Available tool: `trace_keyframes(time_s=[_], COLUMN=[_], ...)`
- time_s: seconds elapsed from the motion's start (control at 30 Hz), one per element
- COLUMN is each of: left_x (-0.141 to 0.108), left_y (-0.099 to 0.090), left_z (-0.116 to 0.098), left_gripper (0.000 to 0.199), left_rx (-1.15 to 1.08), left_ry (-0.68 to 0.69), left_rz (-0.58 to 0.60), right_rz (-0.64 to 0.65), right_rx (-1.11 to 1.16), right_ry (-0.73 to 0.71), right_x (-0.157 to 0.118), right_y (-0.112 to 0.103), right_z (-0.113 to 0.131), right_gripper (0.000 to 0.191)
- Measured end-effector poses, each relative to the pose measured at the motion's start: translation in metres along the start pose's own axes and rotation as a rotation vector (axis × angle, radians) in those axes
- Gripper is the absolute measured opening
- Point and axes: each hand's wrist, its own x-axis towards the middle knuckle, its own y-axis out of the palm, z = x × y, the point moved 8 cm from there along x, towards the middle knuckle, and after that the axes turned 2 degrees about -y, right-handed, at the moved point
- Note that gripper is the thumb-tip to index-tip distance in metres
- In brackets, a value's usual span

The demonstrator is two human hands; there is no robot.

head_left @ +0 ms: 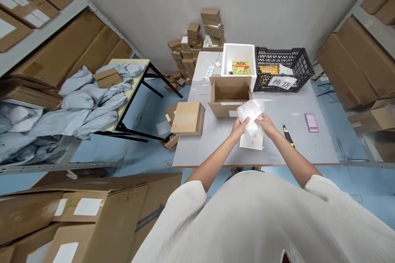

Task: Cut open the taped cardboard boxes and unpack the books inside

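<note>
The left hand (239,128) and right hand (268,125) are both closed on a crumpled white wrapper (252,109), just in front and to the right of the open carton (231,108); under the wrapper, a pale card (251,143) has print too small to read; right of and behind the carton, a black crate (304,68) bears a paper sign (282,82) reading 换货; behind the carton, a foam box (227,59) holds a yellow-green packet (241,68), its lettering illegible.

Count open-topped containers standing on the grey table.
3: the white box toward the far side, the black crate just right of it, and the open cardboard box on the white box's near side. Anything small behind them could be hidden.
</note>
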Motion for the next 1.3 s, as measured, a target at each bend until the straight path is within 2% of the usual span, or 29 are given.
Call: trace_keyframes(time_s=[0.07, 0.17, 0.23, 0.37, 0.43, 0.53, 0.6, 0.7, 0.77, 0.83, 0.9, 1.0, 1.13, 1.3], left_x=[0.001, 0.004, 0.008, 0.017, 0.022, 0.031, 0.037, 0.043, 0.046, 0.048, 0.048, 0.044, 0.041, 0.043], left_y=[0.003, 0.001, -0.002, -0.009, -0.012, -0.019, -0.028, -0.048, -0.064, -0.078, -0.089, -0.102, -0.111, -0.110], left_z=[-0.011, -0.020, -0.026, -0.049, -0.063, -0.085, -0.102, -0.123, -0.123, -0.112, -0.098, -0.077, -0.062, -0.054], left_gripper=[0.061, 0.050, 0.043, 0.040, 0.040, 0.041, 0.043, 0.054, 0.058, 0.056, 0.052, 0.049, 0.046, 0.040], left_rx=[0.039, 0.104, 0.118, 0.114, 0.102, 0.118, 0.154, 0.177, 0.171, 0.167, 0.167, 0.191, 0.278, 0.270], left_ry=[0.108, 0.158, 0.164, 0.224, 0.253, 0.282, 0.341, 0.436, 0.428, 0.386, 0.351, 0.305, 0.243, 0.229], left_rz=[-0.036, -0.069, -0.068, -0.086, -0.082, -0.103, -0.173, -0.335, -0.434, -0.486, -0.498, -0.510, -0.499, -0.459], right_rz=[-0.039, -0.107, -0.071, 0.030, 0.045, 0.067, 0.057, -0.035, -0.123, -0.212, -0.219, -0.133, -0.004, 0.039], right_rx=[-0.136, -0.249, -0.208, -0.146, -0.156, -0.176, -0.218, -0.307, -0.359, -0.429, -0.536, -0.811, -1.167, -1.222], right_ry=[-0.041, -0.123, -0.137, -0.155, -0.197, -0.334, -0.430, -0.555, -0.635, -0.652, -0.642, -0.586, -0.519, -0.556], right_x=[-0.002, -0.001, 0.003, 0.013, 0.018, 0.029, 0.042, 0.073, 0.097, 0.121, 0.142, 0.163, 0.167, 0.153], right_y=[-0.003, -0.010, -0.009, 0.003, 0.012, 0.027, 0.035, 0.040, 0.043, 0.046, 0.055, 0.075, 0.091, 0.086], right_z=[0.000, 0.008, 0.013, 0.032, 0.046, 0.076, 0.096, 0.126, 0.145, 0.155, 0.157, 0.143, 0.117, 0.114], right_gripper=[0.059, 0.067, 0.066, 0.048, 0.046, 0.052, 0.058, 0.064, 0.067, 0.065, 0.060, 0.047, 0.035, 0.039])
